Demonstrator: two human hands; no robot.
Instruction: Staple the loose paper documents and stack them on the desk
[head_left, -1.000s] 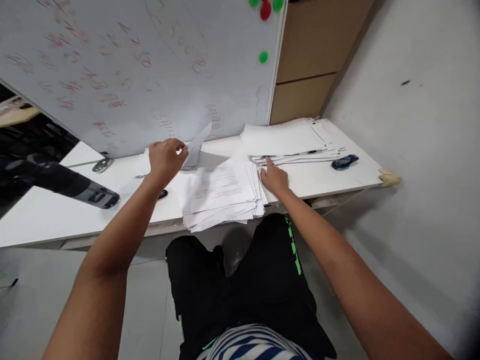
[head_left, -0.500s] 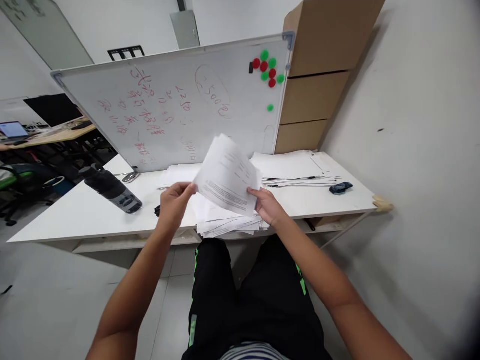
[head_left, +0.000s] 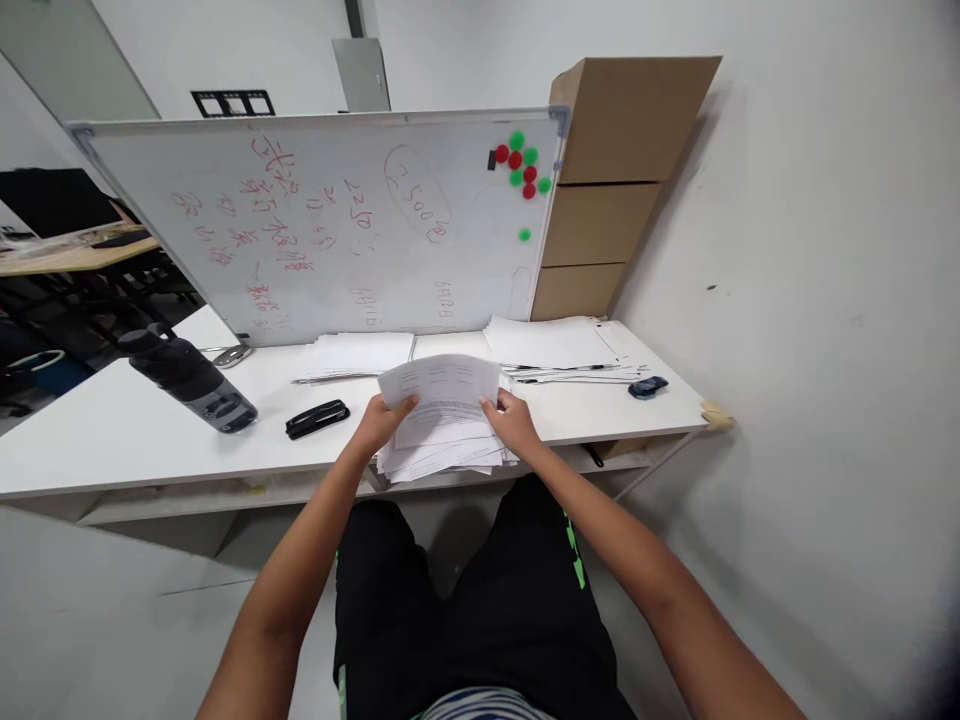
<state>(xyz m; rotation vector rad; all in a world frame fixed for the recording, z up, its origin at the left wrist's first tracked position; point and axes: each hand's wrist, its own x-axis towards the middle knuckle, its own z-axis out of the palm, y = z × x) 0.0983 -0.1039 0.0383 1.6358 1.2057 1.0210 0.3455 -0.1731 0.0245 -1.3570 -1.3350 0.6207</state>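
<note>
Printed paper [head_left: 442,378] is held up between my two hands, bowed in the middle, with text on the side facing me. My left hand [head_left: 381,420] pinches its left edge, thumb in front. On the opposite edge my right hand [head_left: 511,415] grips it the same way. Whether it is one sheet or several I cannot tell. Right below lies an untidy stack of papers [head_left: 435,458] at the table's front edge, partly covered by the held paper. A black stapler [head_left: 317,419] rests to the left of my left hand.
On the white table [head_left: 187,445] stands a dark bottle [head_left: 191,380] at the left. Two further paper piles, left [head_left: 356,354] and right [head_left: 555,343], lie before a whiteboard [head_left: 300,220]. Cardboard boxes [head_left: 600,220] are stacked behind. A small dark packet [head_left: 647,387] lies at the right.
The paper has come down and levelled from its tilted pose, now bowed between both hands. My view has shifted, and the stapler, mostly hidden before, shows fully.
</note>
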